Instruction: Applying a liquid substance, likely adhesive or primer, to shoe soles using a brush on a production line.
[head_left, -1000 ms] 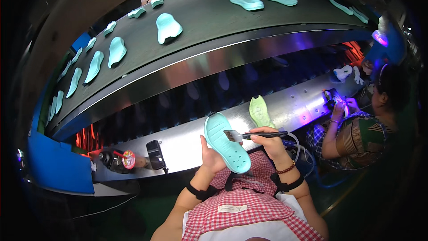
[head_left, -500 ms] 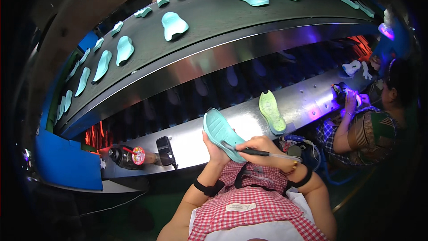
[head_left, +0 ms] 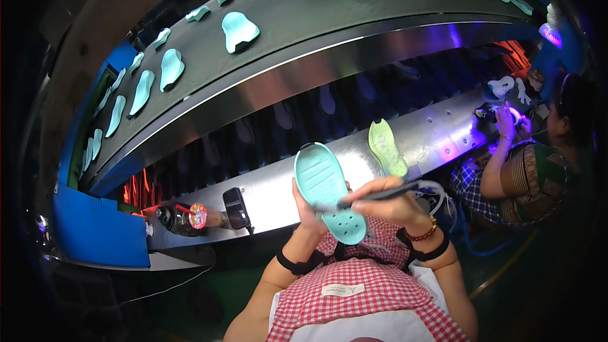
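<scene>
A turquoise shoe sole [head_left: 320, 168] is tilted up in front of my apron, its inner face with ridges and small holes toward me. My left hand [head_left: 304, 211] grips it by its left edge. In my right hand [head_left: 396, 208] is a brush with a black handle [head_left: 386, 194]. Its blurred head lies over the middle of the sole; whether it touches cannot be made out. A yellow-green sole [head_left: 386, 151] rests on the metal bench [head_left: 272, 206], beyond my right hand.
Turquoise soles [head_left: 239, 31] lie spread along the dark conveyor belt [head_left: 278, 9] above the bench. At the left stand a cup with a red straw [head_left: 197, 215], a dark bottle [head_left: 171, 220] and a black phone-like case [head_left: 235, 209]. A co-worker [head_left: 525, 171] sits at the right.
The sole has turned more upright, showing its holed part. My right hand has drawn right and up with the brush. The belt's soles appear slightly shifted in view.
</scene>
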The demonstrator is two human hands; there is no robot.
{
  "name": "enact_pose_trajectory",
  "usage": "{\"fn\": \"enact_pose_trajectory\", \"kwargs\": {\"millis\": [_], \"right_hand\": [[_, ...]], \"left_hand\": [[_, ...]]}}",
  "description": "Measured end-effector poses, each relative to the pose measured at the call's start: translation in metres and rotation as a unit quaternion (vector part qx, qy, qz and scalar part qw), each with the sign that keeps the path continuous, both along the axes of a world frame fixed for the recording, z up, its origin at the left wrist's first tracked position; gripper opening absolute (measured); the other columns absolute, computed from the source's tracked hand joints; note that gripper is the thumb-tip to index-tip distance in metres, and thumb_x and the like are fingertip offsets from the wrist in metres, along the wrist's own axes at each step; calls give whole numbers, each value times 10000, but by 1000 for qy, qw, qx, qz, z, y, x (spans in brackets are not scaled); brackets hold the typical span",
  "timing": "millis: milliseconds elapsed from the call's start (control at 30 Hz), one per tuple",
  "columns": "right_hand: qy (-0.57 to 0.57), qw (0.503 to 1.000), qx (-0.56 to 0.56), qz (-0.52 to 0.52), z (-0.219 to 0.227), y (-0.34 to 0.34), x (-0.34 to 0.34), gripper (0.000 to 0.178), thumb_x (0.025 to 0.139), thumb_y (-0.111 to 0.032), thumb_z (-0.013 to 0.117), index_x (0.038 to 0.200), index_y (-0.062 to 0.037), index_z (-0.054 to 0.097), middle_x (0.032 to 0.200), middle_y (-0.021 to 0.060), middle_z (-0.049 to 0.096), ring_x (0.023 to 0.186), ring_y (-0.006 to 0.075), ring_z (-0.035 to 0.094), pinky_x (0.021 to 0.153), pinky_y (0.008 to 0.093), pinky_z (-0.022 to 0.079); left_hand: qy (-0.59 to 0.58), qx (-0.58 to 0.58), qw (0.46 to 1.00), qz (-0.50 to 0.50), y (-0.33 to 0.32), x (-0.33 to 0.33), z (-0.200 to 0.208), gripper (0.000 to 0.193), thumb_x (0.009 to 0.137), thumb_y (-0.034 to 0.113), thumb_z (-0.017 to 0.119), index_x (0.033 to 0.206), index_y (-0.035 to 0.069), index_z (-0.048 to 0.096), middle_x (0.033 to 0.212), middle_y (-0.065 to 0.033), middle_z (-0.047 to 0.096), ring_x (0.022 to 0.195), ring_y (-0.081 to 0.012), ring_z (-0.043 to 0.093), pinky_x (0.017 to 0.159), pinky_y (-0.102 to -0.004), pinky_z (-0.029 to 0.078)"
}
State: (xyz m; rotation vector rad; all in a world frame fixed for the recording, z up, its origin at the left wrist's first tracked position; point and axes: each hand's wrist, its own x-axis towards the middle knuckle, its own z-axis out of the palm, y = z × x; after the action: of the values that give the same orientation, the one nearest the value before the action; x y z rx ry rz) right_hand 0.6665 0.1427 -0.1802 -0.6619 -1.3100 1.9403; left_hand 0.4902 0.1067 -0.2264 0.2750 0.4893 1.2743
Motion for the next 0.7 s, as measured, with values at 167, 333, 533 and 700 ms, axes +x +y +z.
{"fn": "enact_pose_trajectory", "kwargs": {"millis": [167, 333, 533, 700], "right_hand": [[-58, 981, 184, 11, 1, 0, -1, 197, 738, -1, 640, 934, 17, 638, 844, 113, 661, 758, 124, 624, 681, 209, 498], [-43, 979, 184, -69, -1, 8, 5, 198, 736, 15, 638, 935, 15, 636, 915, 132, 649, 821, 160, 629, 728, 241, 502], [9, 962, 261, 78, 5, -2, 18, 205, 710, -4, 670, 913, -5, 641, 933, 138, 644, 837, 187, 632, 745, 269, 495], [-35, 981, 188, -13, -3, 1, 12, 185, 714, -22, 671, 898, -19, 652, 888, 115, 655, 818, 174, 629, 730, 259, 493]], "left_hand": [[28, -6, 999, 32, 9, 0, 8, 809, 793, 689, 104, 1162, 60, 455, 938, -178, 570, 824, -295, 565, 731, -403, 476], [68, -46, 988, 132, 9, -4, 8, 890, 740, 753, 119, 1149, 39, 459, 878, -185, 555, 749, -298, 543, 719, -419, 453], [47, 65, 983, 164, 21, -12, 23, 889, 732, 767, 148, 1087, 36, 510, 862, -161, 548, 735, -256, 537, 695, -373, 439], [98, 72, 970, 212, 28, -16, 26, 850, 735, 763, 174, 1081, 63, 511, 841, -155, 542, 708, -251, 534, 684, -365, 439]]}}
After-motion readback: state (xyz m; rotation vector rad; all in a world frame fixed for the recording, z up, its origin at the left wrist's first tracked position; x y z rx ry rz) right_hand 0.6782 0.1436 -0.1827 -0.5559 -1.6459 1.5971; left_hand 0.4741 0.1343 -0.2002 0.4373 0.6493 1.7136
